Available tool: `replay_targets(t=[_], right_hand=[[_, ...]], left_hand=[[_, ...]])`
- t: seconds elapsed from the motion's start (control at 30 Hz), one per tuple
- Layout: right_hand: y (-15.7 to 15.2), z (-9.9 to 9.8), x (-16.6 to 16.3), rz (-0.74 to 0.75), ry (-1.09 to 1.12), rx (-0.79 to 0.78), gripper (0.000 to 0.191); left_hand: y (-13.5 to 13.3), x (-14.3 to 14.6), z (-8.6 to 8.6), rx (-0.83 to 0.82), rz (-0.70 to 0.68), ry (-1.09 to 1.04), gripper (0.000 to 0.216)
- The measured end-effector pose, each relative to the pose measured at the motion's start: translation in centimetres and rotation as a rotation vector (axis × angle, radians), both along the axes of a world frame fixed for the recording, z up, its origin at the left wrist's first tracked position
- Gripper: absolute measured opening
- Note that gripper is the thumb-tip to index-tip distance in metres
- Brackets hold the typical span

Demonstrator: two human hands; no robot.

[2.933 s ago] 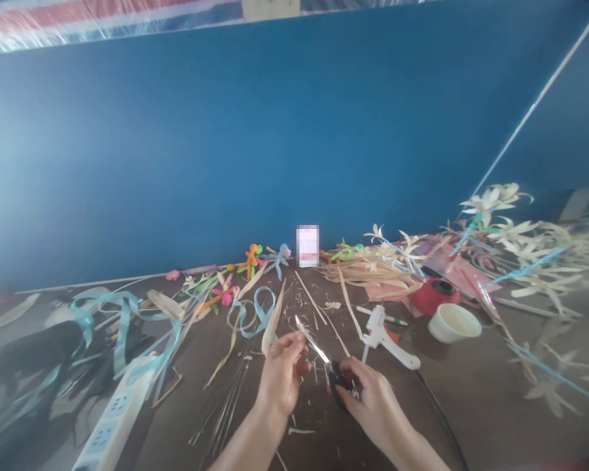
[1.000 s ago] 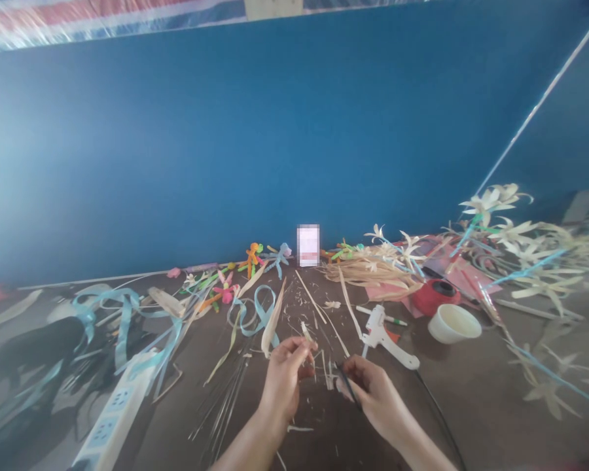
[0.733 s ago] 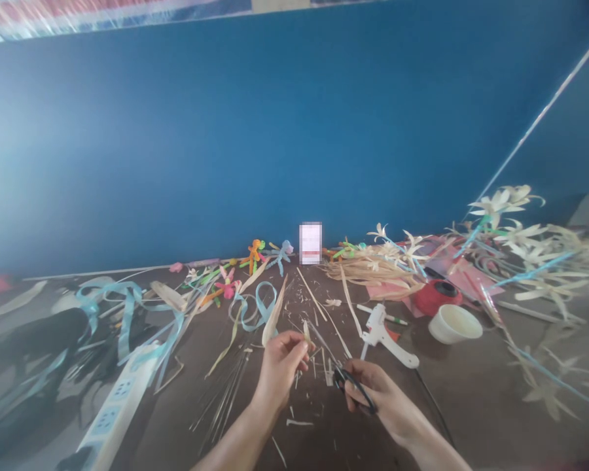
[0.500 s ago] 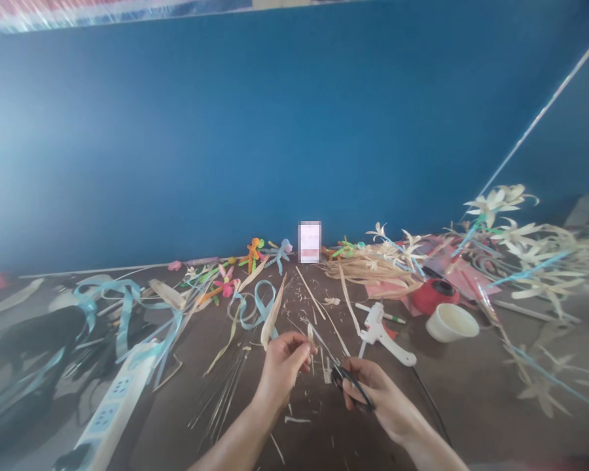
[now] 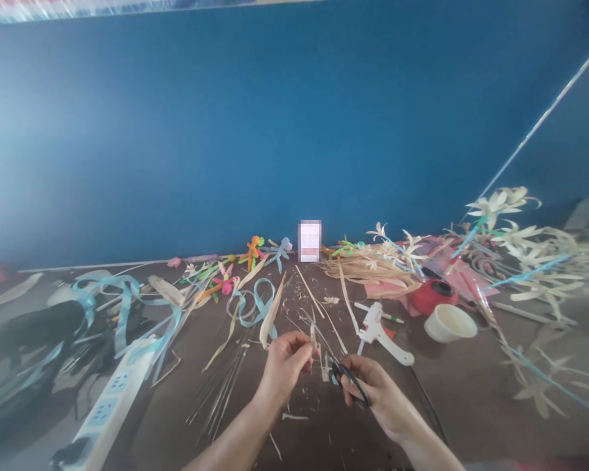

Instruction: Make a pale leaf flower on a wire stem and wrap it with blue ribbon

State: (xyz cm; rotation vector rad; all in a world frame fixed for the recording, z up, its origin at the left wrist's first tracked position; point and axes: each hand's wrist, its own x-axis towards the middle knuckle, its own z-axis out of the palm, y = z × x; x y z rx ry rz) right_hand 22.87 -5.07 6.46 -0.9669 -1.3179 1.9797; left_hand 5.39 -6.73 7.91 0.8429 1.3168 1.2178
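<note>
My left hand pinches a small pale strip of dried husk between thumb and fingertips, above the brown tabletop. In my right hand is a pair of black-handled scissors, the fingers around the handles and the blades angled up and left beside the strip. Whether the blades touch the strip cannot be made out. A longer pale husk leaf lies just beyond my left hand. Small pale scraps are scattered on the table around both hands.
Right of the scissors lies a white glue gun, its cord running toward me. Behind it stand a white cup and a red object, with pale husk flowers further right. At left are a power strip, blue ribbon and thin wires.
The strip in my left hand has shifted slightly right, closer to the scissor blades. Both hands keep their holds, and the view has tilted very slightly.
</note>
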Motion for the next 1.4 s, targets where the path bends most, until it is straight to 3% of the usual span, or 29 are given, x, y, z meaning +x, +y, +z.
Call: replay_targets(t=[0.47,0.7,0.93,1.4], right_hand=[[0.3,0.3,0.7,-0.029,-0.081,0.036,0.029],[2.9,2.4,3.6,0.221,-0.18,0.116,0.026],[4.2,3.4,4.4,0.398,-0.244,0.095,0.027],[4.1,2.7,4.7,0.387,-0.241,0.011,0.027]], left_hand=[[0.0,-0.6,-0.1,0.031,-0.003,0.075,0.011],[0.1,-3.1,1.4,0.024,-0.06,0.228,0.014],[0.5,-4.5,2.1,-0.093,-0.204,0.08,0.009],[0.7,-4.5,2.2,-0.186,-0.268,-0.006,0.01]])
